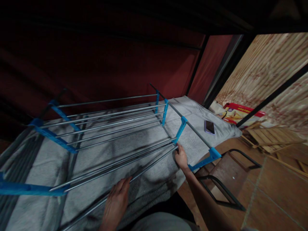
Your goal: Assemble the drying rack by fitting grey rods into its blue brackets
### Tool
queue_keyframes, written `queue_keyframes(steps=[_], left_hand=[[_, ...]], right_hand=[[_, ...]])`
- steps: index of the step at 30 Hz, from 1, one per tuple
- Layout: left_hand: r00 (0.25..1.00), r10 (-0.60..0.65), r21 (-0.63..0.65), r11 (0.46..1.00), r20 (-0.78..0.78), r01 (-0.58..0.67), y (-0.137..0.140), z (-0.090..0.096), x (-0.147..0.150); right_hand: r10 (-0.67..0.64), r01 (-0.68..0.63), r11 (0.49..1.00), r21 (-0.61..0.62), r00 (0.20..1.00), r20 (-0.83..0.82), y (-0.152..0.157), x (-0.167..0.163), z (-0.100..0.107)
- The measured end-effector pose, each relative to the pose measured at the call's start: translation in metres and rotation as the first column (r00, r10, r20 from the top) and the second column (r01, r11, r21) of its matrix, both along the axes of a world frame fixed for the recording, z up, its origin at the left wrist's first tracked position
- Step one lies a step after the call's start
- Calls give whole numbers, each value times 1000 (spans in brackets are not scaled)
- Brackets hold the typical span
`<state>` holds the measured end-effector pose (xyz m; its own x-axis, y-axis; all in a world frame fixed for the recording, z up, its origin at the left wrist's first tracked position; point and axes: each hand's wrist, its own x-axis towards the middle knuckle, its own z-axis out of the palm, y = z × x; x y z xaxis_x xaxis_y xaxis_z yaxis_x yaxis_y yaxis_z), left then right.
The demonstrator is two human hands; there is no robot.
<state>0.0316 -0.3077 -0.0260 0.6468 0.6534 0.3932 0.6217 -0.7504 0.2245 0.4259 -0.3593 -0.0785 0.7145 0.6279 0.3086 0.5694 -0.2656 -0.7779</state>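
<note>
Dim room, dark red fabric wall [101,61], terracotta tiled floor [271,192]. Grey towelling cloth [149,179] spread over a low surface. On it we log one lying rack of thin grey metal rods with blue plastic joints [113,128]. Our left hand [116,202] rests fingers closed around the nearest rod; our right hand [181,157] grips the same rod's far end, just beside a blue joint. Beyond the right hand, well apart: dark rectangular phone [209,127]; further, red printed carton [240,114].
</note>
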Motion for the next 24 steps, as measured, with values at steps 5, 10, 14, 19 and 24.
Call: queue_keyframes(steps=[5, 10, 14, 19, 24], left_hand=[[997, -17, 66, 998, 76, 12, -6, 31, 6], [993, 24, 98, 995, 120, -36, -7, 64, 15], [988, 60, 116, 990, 141, -76, -3, 86, 31], [990, 75, 185, 978, 119, -96, 6, 103, 48], [994, 64, 239, 967, 88, -84, 14, 112, 53]], right_hand=[[-9, 18, 996, 91, 995, -101, 2, 2, 3], [4, 29, 976, 217, 988, -152, 8, 5, 38], [-8, 59, 932, 359, 990, -143, 20, 10, 88], [1, 67, 871, 486, 990, -138, 36, 19, 134], [38, 23, 858, 513, 994, -107, 41, 19, 146]])
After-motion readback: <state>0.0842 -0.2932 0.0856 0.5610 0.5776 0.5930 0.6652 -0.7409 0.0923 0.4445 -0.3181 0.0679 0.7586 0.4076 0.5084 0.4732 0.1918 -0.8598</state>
